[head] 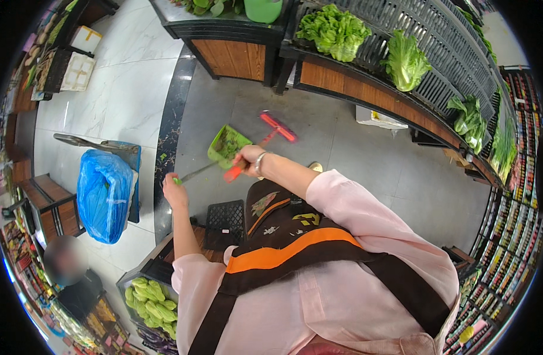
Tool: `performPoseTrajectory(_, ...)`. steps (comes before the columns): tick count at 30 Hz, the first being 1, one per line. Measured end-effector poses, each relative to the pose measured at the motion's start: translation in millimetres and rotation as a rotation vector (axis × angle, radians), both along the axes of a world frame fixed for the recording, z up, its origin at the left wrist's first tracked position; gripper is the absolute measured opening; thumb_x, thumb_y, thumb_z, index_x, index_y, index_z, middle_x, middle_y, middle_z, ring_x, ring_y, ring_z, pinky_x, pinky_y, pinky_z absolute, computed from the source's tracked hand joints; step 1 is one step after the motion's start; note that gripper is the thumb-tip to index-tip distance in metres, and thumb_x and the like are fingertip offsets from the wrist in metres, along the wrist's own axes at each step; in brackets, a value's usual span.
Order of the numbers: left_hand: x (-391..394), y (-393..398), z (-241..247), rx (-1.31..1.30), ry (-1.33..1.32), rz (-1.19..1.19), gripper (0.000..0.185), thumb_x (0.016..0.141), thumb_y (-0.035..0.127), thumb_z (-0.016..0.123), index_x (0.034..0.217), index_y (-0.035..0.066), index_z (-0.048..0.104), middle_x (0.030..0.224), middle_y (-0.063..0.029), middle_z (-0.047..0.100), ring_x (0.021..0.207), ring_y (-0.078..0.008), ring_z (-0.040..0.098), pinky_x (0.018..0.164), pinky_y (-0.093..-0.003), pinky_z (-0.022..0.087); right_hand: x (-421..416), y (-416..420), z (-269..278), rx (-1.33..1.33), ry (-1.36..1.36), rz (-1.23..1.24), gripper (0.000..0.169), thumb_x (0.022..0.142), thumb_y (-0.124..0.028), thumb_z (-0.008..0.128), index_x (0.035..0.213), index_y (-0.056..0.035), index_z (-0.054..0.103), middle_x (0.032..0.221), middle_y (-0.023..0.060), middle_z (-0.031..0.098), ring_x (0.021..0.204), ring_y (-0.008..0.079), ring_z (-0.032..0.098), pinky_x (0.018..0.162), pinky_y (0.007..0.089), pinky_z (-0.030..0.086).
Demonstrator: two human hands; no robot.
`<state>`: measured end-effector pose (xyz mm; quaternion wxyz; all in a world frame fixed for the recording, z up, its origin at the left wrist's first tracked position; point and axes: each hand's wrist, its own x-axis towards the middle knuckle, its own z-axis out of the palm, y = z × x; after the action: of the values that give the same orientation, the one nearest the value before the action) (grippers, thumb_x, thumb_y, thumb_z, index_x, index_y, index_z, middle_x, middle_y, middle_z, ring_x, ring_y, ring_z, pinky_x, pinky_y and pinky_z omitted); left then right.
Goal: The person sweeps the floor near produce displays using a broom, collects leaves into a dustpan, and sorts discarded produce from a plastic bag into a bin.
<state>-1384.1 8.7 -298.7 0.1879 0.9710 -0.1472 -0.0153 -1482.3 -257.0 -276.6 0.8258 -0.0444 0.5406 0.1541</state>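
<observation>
My left hand (175,191) grips the green-tipped end of a long, thin handle. That handle leads to a green dustpan (215,153), which holds leafy scraps. In my right hand (250,159), with a bracelet at the wrist, is the red handle of a broom (277,127). The broom's pink-red head lies beyond the dustpan, a little to its right and apart from it. Part of the broom handle is hidden behind my right hand.
Scraps litter a dark floor strip (167,133) on the left. Beyond it, a blue plastic bag (104,195) covers a container on a platform cart (134,177). Vegetable racks (364,71) line the far side. A black crate (225,224) is near my legs; a person (83,288) is at lower left.
</observation>
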Motion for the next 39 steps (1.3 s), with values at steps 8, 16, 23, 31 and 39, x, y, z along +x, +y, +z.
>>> performPoseTrajectory(8,-14.7,112.7,-30.7,0.086,-0.004,0.355,0.033,0.068,-0.008,0.053,0.097,0.004,0.062,0.094,-0.0168,0.065,0.089,-0.0366,0.061,0.079,-0.0444,0.047,22.8,-17.7,7.6,0.201,-0.129,-0.063,0.012,0.082,0.000,0.051,0.072,-0.0006,0.045,0.057,0.0010,0.046,0.041,0.0067,0.047,0.038,0.0213,0.042)
performPoseTrajectory(16,-21.8,131.1,-17.6,0.062,0.004,0.557,0.018,0.075,-0.001,0.049,0.088,0.006,0.060,0.083,-0.0147,0.064,0.079,-0.0353,0.061,0.072,-0.0458,0.045,-86.1,-69.4,111.2,0.499,-0.156,-0.506,0.029,0.089,-0.008,0.048,0.110,0.0062,0.034,0.063,-0.0017,0.042,0.042,0.0035,0.044,0.036,0.0171,0.042)
performPoseTrajectory(23,-17.2,77.1,-23.7,0.052,0.036,0.546,0.019,0.077,0.001,0.049,0.091,0.005,0.062,0.085,-0.0142,0.065,0.080,-0.0320,0.062,0.075,-0.0431,0.048,-129.0,-98.0,120.3,0.558,-0.233,-0.726,0.014,0.089,-0.007,0.041,0.076,-0.0034,0.047,0.064,-0.0001,0.054,0.058,0.0119,0.057,0.055,0.0268,0.054)
performPoseTrajectory(31,-55.3,-47.5,36.8,0.534,-0.239,0.497,0.100,0.067,0.026,0.079,0.143,0.009,0.017,0.133,-0.0222,0.040,0.121,-0.0399,0.040,0.094,-0.0541,0.038,-143.6,-186.7,98.9,0.419,-0.417,-0.916,0.048,0.097,-0.027,0.023,0.115,0.0089,0.048,0.107,0.0191,0.062,0.093,0.0295,0.065,0.084,0.0377,0.054)
performPoseTrajectory(39,-175.8,-317.5,69.7,-0.218,0.197,-0.553,0.073,0.067,0.014,0.075,0.129,-0.001,0.041,0.124,-0.0229,0.046,0.120,-0.0386,0.041,0.102,-0.0447,0.033,-153.9,-266.8,40.2,0.469,-0.425,-0.777,0.050,0.098,-0.033,0.022,0.109,0.0060,0.052,0.106,0.0192,0.061,0.095,0.0285,0.064,0.083,0.0382,0.054)
